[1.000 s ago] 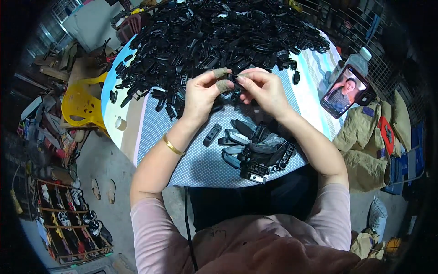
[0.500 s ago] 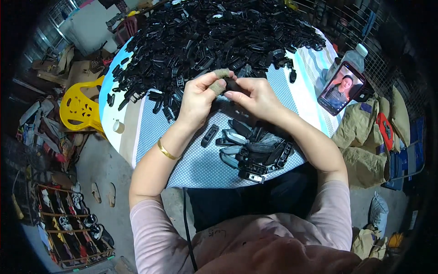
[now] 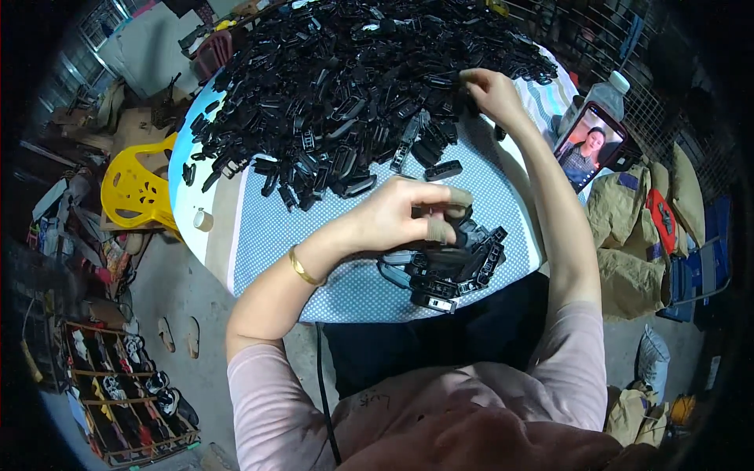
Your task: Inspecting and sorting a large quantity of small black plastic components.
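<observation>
My left hand [image 3: 400, 213] hovers over a small near pile of black and grey oblong plastic pieces [image 3: 448, 271]. Its thumb and forefinger, wrapped in tan tape, are curved with a gap between them; I see no piece held there. My right hand [image 3: 496, 98] is stretched out to the right edge of a big heap of similar black plastic pieces [image 3: 330, 102]. Its fingers are curled at the heap, and what lies between the fingertips is too dark to make out. One loose black piece [image 3: 444, 170] lies on the cloth between the two piles.
The round table has a patterned cloth [image 3: 275, 228]. A phone [image 3: 589, 149] leans on a clear plastic bottle [image 3: 619, 85] at the right. A small cup [image 3: 203, 220] stands near the left edge, beside a yellow plastic chair [image 3: 141, 180]. Brown sacks [image 3: 624, 267] sit at the right.
My hands, together over the cloth before, are now apart. The left has come down and right to the near pile; the right has gone up and right to the big heap.
</observation>
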`<state>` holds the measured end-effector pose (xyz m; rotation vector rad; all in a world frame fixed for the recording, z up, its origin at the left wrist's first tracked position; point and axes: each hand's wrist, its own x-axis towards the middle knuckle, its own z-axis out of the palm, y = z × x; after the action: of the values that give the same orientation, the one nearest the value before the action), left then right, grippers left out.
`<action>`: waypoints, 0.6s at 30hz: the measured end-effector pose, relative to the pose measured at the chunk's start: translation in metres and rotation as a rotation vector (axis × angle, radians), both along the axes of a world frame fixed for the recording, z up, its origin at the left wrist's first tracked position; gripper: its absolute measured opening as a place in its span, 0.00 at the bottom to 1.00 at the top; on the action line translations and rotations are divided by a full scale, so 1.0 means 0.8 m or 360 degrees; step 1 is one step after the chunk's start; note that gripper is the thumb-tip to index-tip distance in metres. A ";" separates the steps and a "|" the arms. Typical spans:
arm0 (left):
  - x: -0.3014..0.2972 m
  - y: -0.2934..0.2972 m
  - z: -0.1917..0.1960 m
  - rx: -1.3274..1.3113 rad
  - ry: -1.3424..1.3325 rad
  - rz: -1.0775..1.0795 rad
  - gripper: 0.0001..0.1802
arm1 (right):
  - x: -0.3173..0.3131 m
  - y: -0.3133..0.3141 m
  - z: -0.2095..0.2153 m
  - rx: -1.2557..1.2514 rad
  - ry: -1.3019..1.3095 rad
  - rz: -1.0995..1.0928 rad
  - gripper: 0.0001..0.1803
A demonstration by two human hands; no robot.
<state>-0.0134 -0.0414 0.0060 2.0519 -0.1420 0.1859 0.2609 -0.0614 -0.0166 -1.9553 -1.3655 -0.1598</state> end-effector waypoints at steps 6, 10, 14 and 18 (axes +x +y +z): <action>0.019 0.046 -0.039 0.0820 -0.0272 0.1022 0.15 | 0.022 0.049 -0.019 0.0128 -0.0694 -0.0107 0.12; 0.023 0.054 -0.061 0.1210 -0.0362 0.0997 0.19 | -0.001 0.053 -0.002 -0.0144 -0.0582 -0.0187 0.12; 0.037 0.055 -0.066 0.1205 -0.0334 0.1017 0.17 | 0.000 0.029 0.014 -0.0190 -0.0413 -0.0201 0.14; 0.041 0.054 -0.057 0.0859 -0.0587 0.1274 0.15 | -0.018 0.002 0.013 0.0071 -0.0034 0.0021 0.14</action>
<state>0.0196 0.0015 -0.0399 2.4876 0.4645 1.1229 0.2462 -0.0597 -0.0060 -1.9122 -1.3771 -0.2039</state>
